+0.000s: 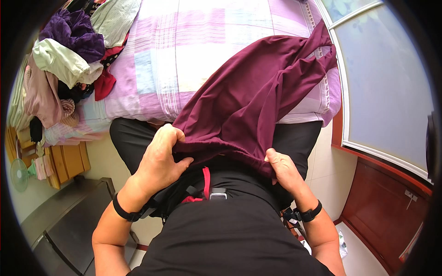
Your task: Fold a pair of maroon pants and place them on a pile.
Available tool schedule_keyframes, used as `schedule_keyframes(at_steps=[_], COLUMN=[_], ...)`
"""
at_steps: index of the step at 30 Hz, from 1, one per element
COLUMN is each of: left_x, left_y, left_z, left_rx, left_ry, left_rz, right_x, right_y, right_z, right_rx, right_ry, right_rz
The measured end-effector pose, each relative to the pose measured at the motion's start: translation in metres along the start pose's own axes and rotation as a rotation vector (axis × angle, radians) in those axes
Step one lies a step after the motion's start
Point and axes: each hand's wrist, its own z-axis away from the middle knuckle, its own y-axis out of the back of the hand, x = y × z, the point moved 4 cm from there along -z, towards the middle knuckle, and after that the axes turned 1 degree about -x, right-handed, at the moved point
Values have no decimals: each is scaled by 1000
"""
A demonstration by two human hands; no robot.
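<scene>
Maroon trousers (241, 103) with an elastic waistband lie from my lap up over the edge of the bed, the legs reaching toward the upper right. My left hand (162, 155) grips one end of the waistband between thumb and fingers. At the waistband's other end, my right hand (281, 169) pinches the fabric, with the thumb on top. The band is spread between both hands and its opening faces my body. Folds hide part of the trouser legs.
A heap of clothes, among them a purple garment (72, 34) and a pale green one (60, 62), lies on the checked bedspread (155, 69) at the left. A frosted glass panel (383, 76) stands at the right above a red-brown wooden cabinet (383, 203). A small fan (19, 174) is at the far left.
</scene>
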Motion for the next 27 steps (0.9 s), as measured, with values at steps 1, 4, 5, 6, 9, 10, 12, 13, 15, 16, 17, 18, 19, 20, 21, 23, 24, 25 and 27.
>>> schedule_keyframes(at_steps=[1, 4, 5, 6, 9, 10, 12, 13, 15, 16, 17, 18, 19, 20, 21, 23, 24, 25, 27], left_x=[3, -5, -8, -16, -22, -23, -23, -24, -27, -28, -29, -31, -33, -37, -43, -50, -55, -59, -60], left_y=[2, 5, 6, 7, 11, 12, 14, 14, 16, 15, 15, 14, 13, 10, 9, 13, 15, 15, 16], left_z=[1, 1, 0, -1, -4, -6, -9, -10, -11, -11, -11, -10, -10, -9, -8, -6, -4, -2, 0], left_rx=[24, -6, -7, -31, -68, -71, -73, -74, -52, -54, -26, 1, 29, 27, 57, 89, 67, 46, 120], left_ry=[-64, 14, 19, 111, 243, 264, 281, 281, 293, 292, 282, 273, 265, 265, 269, 275, 380, 485, 471], left_rz=[-66, -11, -13, 38, 135, 166, 206, 207, 235, 238, 270, 300, 329, 330, 336, 342, 329, 314, 271], right_x=[3, 0, -7, -15, -21, -25, -31, -33, -29, -23, -20, -22, -24, -15, -11, -15, -11, -12, -16], right_y=[1, -4, -7, -11, -17, -18, -18, -18, -17, -15, -14, -12, -9, -4, -1, 6, 11, 13, 13], right_z=[-1, -1, 1, 5, 7, 8, 10, 11, 11, 10, 10, 10, 10, 7, 3, 4, 2, 0, 1], right_rx=[-3, -46, -50, -66, -91, -99, -105, -120, -133, -128, -123, -60, 2, 92, 118, 187, 208, 219, 245], right_ry=[-1, 0, -2, 36, 77, 109, 140, 141, 139, 193, 247, 261, 274, 300, 192, 14, 1, 29, 110], right_rz=[0, 257, 255, 324, 369, 430, 491, 515, 539, 543, 546, 539, 531, 496, 394, 96, -9, -92, -210])
